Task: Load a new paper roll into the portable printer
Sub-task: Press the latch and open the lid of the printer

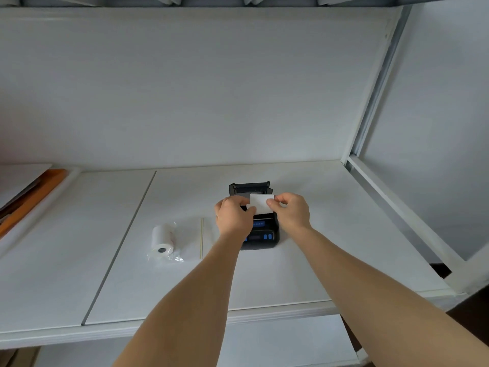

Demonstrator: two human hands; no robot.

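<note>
White paper strip [260, 203] was up over the open bay of the black portable printer [260, 229], held from both sides. Head view, the only one:

- Left hand [234, 214] had its fingers curled, pinching the strip's left edge. Right hand [291, 211] pinched the right edge between thumb and fingertips. Two-sided hold probably kept the leading edge flat and square to the slot so it feeds straight.
- Printer lid [250, 188] stood tipped open at the back, away from the person. Whether a roll already sat in the bay: couldn't tell, hands and strip covered it. My read is the paper was being drawn out or lined up ahead of closing the lid.
- Second paper roll [162, 239] lay on its side on a clear plastic bag [185, 238], well left of the printer, not touched. Spare or old one, can't say.
- Printer sat mid-depth on the white shelf [264, 282], front panel with blue buttons toward the person.

Room: bare shelf on all sides of the printer, back wall well behind the lid, metal frame upright [375, 96] far right. Shelf front edge was near the forearms, not the printer. Orange-edged stuff [31, 197] at far left was out of the way.
</note>
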